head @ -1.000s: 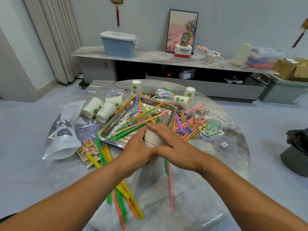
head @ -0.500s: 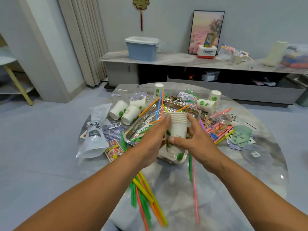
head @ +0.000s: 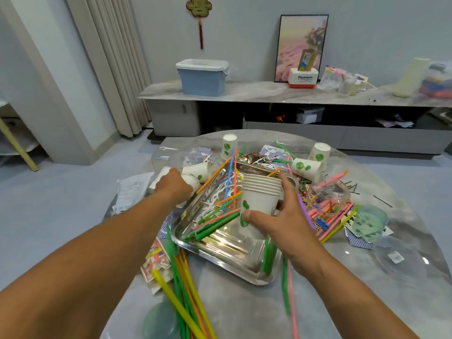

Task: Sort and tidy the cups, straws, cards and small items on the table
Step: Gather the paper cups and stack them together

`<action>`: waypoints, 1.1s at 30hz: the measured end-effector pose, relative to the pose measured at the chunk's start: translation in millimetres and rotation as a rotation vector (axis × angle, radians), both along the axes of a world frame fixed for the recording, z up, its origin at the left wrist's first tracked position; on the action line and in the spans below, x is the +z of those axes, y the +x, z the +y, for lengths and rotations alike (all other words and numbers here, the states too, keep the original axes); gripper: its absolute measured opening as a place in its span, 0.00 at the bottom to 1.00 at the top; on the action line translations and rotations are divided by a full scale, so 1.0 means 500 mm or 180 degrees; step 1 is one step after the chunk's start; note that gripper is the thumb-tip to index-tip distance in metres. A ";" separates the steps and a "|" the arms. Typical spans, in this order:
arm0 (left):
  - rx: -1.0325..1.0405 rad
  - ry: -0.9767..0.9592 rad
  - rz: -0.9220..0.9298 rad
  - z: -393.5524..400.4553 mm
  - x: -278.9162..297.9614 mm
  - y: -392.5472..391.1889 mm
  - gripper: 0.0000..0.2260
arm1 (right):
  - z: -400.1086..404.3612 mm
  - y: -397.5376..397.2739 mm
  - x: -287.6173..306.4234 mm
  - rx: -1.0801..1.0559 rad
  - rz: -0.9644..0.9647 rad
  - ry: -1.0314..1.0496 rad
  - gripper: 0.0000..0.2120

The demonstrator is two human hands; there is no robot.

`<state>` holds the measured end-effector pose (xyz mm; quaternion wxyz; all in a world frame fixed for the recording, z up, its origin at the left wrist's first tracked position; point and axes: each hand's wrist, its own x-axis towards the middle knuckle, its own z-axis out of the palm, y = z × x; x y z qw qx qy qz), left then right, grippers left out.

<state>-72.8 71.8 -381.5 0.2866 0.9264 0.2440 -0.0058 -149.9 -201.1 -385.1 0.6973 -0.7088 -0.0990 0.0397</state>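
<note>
My right hand (head: 281,221) grips a stack of white paper cups (head: 259,201) with green leaf prints, held upright above the steel tray (head: 220,253). My left hand (head: 172,185) reaches left and closes its fingers on a paper cup lying on its side (head: 192,182), next to two more fallen cups (head: 198,168). Coloured straws (head: 220,216) lie across the tray, and more straws (head: 186,289) fan out near the table's front. Other cups stand at the back (head: 229,145) and back right (head: 320,152). Blue-backed playing cards (head: 204,151) are scattered about.
A round marble table (head: 244,309) holds a plastic bag (head: 129,192) at left, a clear dish (head: 401,260) and a green lid (head: 369,221) at right, and another green lid (head: 159,321) in front. A long sideboard with a blue bin (head: 201,77) stands behind.
My left hand let go of the cup stack and moved left onto a fallen cup. My right hand now holds the stack alone, a little further right.
</note>
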 end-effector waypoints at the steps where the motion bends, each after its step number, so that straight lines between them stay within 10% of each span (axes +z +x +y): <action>1: -0.0008 0.0026 0.0096 0.007 -0.012 0.018 0.25 | 0.004 0.011 -0.003 -0.0015 0.0003 -0.0024 0.54; 12: 0.0038 -0.0336 -0.0298 0.026 -0.043 0.060 0.44 | 0.019 0.035 -0.028 0.0142 0.0159 -0.0448 0.52; 20: -0.0442 -0.3763 -0.0675 -0.099 0.091 -0.019 0.27 | 0.045 0.007 -0.020 0.0480 0.0121 -0.0917 0.49; 28: -0.1464 -0.2081 -0.0231 -0.171 0.077 -0.089 0.13 | 0.042 0.011 -0.016 0.0134 0.0139 -0.1036 0.48; 33: -0.1837 -0.1702 -0.0251 -0.175 0.068 -0.094 0.29 | 0.034 0.022 -0.020 -0.0080 0.0118 -0.0893 0.49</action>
